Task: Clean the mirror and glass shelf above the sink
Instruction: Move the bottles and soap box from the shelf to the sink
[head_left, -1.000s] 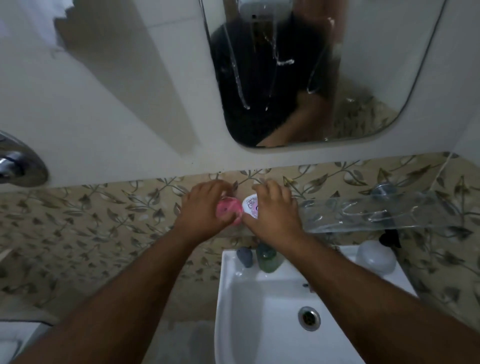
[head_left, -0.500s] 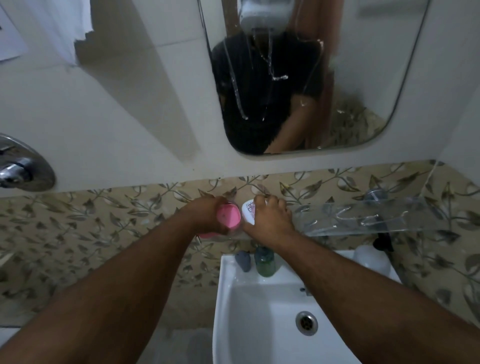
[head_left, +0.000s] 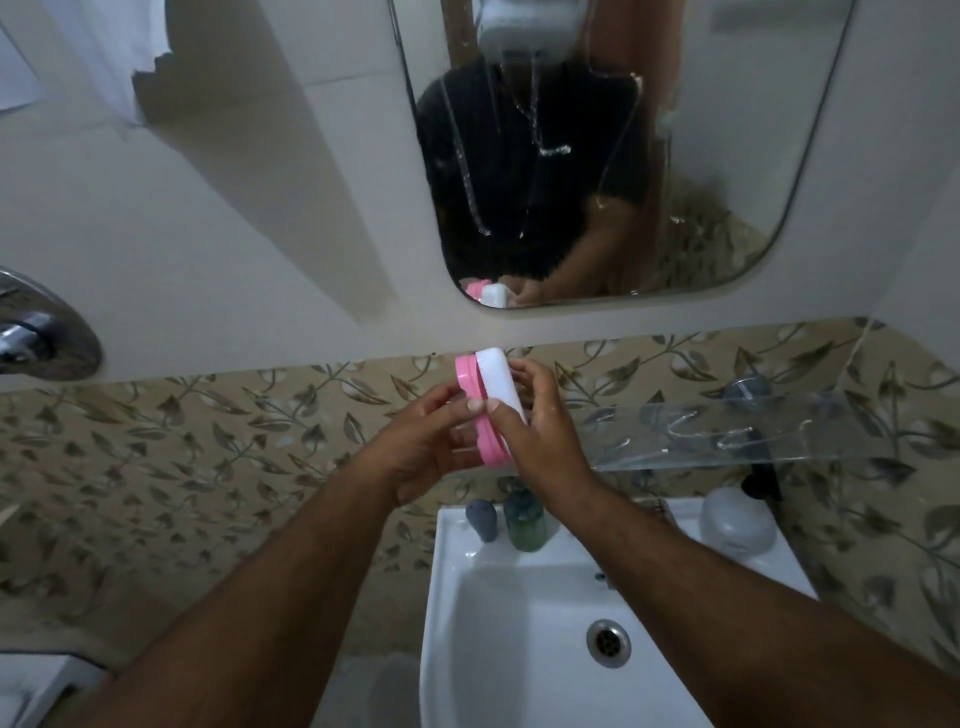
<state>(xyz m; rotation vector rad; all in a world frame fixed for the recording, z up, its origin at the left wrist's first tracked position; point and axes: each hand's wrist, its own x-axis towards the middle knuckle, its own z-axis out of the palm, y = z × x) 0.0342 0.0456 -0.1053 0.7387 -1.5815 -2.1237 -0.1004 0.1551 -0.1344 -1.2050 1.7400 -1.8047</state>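
— How many things do the hands hold?
— Two: left hand (head_left: 426, 447) grips a pink case (head_left: 480, 415), right hand (head_left: 540, 431) a white one (head_left: 498, 379), left of the shelf (head_left: 727, 436).
— And the mirror (head_left: 701, 156)?
— On the tiled wall above the shelf, streaked; two bottles (head_left: 524, 522) stand on the sink (head_left: 519, 623) below.

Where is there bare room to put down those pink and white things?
The glass shelf right of the right hand looks bare apart from foam streaks. The sink basin is open around the drain. The back ledge is crowded: grey piece, green bottle, white container.
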